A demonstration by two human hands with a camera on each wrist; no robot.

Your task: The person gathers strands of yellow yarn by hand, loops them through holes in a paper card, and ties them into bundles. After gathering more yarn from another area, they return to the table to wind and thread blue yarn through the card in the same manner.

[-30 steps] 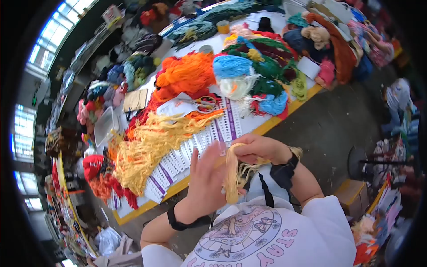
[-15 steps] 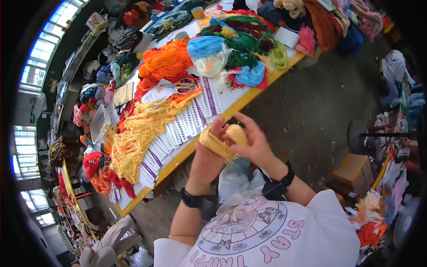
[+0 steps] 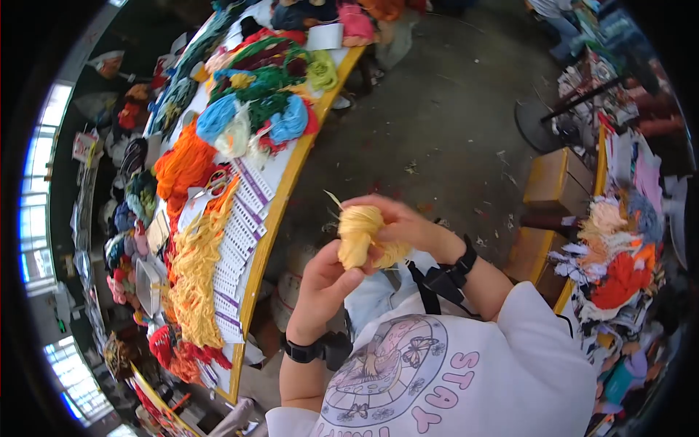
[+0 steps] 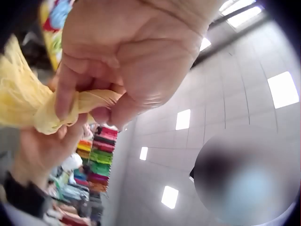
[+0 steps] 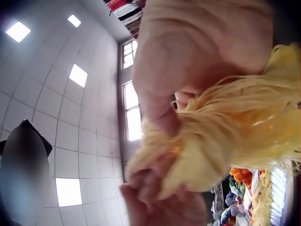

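A bundle of pale yellow yarn [image 3: 357, 244], folded and twisted into a thick knot-like shape, is held between both hands in front of the shirt. My left hand [image 3: 320, 288] pinches its lower end, thumb lying along the strands. From the other side my right hand [image 3: 411, 229] grips the yarn with curled fingers. In the left wrist view, a twisted strand of the yarn [image 4: 89, 101] runs into the left fingers. A loose tail of yarn [image 5: 268, 117] spreads past the right hand in the right wrist view, and the left fingertips [image 5: 146, 186] poke into the loop.
A long table with a yellow edge [image 3: 273, 218] lies to the left. On it are loose yellow yarn [image 3: 193, 284], orange yarn [image 3: 182, 164], printed punched cards [image 3: 233, 255], scissors [image 3: 216, 183] and multicoloured skeins. Cardboard boxes [image 3: 557, 182] and yarn scraps [image 3: 619, 277] lie right.
The yarn hung flat from the right hand beside the spread left hand, then looped around the left fingers; now both hands hold it bunched. The head view has turned right.
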